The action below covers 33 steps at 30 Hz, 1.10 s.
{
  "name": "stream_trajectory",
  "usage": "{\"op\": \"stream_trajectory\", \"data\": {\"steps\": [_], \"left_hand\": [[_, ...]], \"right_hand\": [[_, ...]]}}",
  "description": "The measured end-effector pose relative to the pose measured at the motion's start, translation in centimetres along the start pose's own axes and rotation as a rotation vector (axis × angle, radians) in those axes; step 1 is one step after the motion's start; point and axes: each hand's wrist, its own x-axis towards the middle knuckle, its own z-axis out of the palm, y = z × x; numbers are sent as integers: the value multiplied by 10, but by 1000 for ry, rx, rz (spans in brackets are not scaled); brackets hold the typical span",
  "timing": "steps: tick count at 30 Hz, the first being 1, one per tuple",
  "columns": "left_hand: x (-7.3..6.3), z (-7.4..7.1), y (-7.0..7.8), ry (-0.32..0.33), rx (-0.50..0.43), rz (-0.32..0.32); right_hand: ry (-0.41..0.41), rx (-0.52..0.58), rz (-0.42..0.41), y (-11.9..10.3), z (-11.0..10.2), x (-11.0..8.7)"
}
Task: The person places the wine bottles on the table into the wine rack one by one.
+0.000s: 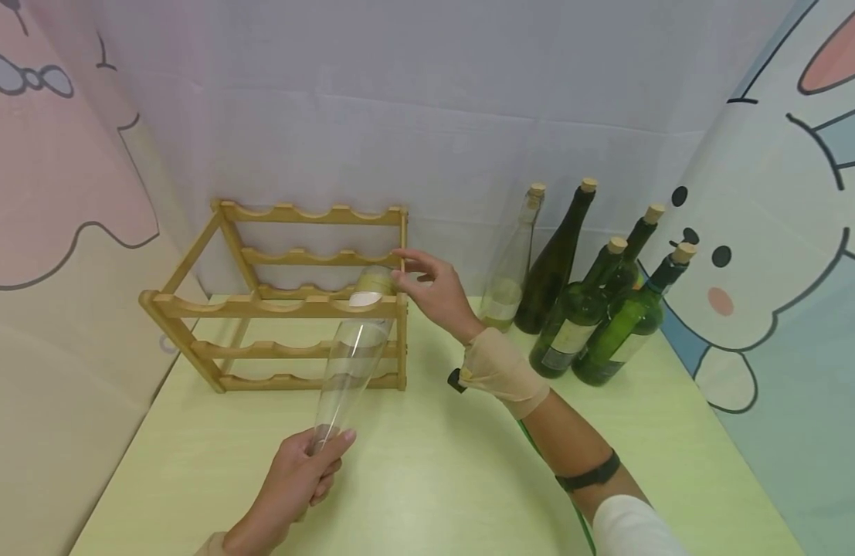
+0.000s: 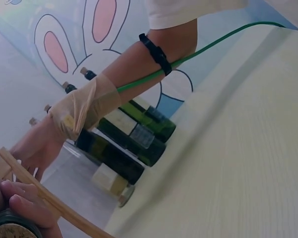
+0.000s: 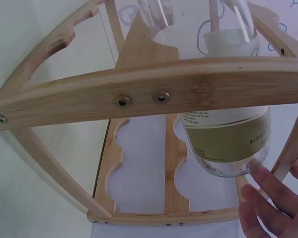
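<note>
My left hand [image 1: 296, 475] grips the neck of a clear glass wine bottle [image 1: 354, 351]. The bottle slants away, its base inside the top tier of a wooden wine rack [image 1: 281, 308], its body over the front rail. A cork [image 2: 16, 231] shows in its mouth in the left wrist view. At the rack's right side my right hand [image 1: 437, 295] reaches toward the base, thumb and forefinger apart. In the right wrist view its fingertips [image 3: 256, 166] are right at the bottle's bottom edge, below the olive and white label [image 3: 228, 139].
Right of the rack stand a corked clear bottle [image 1: 508, 282], a slim dark bottle [image 1: 555, 262] and several green bottles [image 1: 625, 316]. A pale curtain [image 1: 427, 147] hangs behind the yellow-green table [image 1: 427, 479]. A green cable [image 1: 581, 525] runs along my right arm.
</note>
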Motion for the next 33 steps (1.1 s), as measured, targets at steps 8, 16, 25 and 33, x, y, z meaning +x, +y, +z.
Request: {"op": "stream_trajectory", "data": {"steps": [8, 16, 25, 33], "left_hand": [[7, 8, 1, 33, -40, 3], [14, 18, 2, 18, -87, 17], [23, 25, 10, 31, -149, 36], [35, 27, 16, 21, -179, 46]], "right_hand": [[7, -8, 33, 0, 3, 0], [30, -5, 44, 0, 2, -2], [37, -12, 29, 0, 1, -1], [34, 0, 13, 0, 2, -1]]}}
